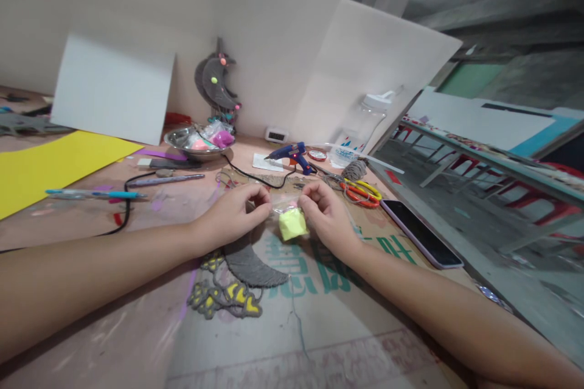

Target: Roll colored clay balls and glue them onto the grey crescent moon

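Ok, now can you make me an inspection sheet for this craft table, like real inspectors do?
Surface: pinkish table, partly covered by a printed sheet.
Work things: small clear bag with bright yellow contents; grey crescent and grey-and-yellow pieces lie on the sheet.
Clutter: blue glue gun, scissors, phone, metal bowl of small bags.
Hands: left hand and right hand pinch the bag between them.
Cables: black cord from the glue gun; black cable at left, can't tell if they join.
Surroundings: another long table at right, grey floor.
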The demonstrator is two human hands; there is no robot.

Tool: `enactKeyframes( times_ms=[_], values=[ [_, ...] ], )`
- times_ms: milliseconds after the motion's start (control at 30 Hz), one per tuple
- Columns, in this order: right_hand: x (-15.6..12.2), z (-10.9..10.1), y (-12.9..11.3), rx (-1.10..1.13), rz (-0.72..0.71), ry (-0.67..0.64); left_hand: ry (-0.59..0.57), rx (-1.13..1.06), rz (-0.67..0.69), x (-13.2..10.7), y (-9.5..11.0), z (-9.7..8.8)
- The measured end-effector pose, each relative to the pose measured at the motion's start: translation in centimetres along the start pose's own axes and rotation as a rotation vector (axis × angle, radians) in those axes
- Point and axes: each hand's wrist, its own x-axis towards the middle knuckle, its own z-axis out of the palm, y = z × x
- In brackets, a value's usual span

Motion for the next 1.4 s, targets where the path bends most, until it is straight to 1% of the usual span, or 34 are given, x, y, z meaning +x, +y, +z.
enactKeyframes(
  times_ms=[233,433,567,733,900,1233,1400],
  values=[
    [-0.05,0.08,-0.05,0.006,-0.003,-0.027,0.0,0.022,0.044,0.05,0.22,-0.12],
    [-0.05,0.11,0.09,-0.01,-0.021,-0.051,-0.029,-0.001,-0.009,-0.03,0.38,0.0],
    [-0.15,0.26,0.06,0.003,-0.011,-0.08,-0.023,0.023,0.015,-0.07,0.29,0.1],
    [-0.22,0.31,-0.02,-0.013,-0.004,-0.086,-0.004,0.075,0.04,-0.07,0.27,-0.01],
    [-0.15,0.29,-0.13,-0.014,-0.012,-0.08,-0.027,0.041,0.029,-0.09,0.28,0.06],
    [-0.3,0.31,-0.04,-0.063,-0.001,-0.188,-0.029,0.113,0.074,-0.04,0.35,-0.06],
    [-0.21,0.37,-0.51,-0.227,-0.072,-0.267,-0.07,0.118,0.134,-0.07,0.26,0.09]
  ],
)
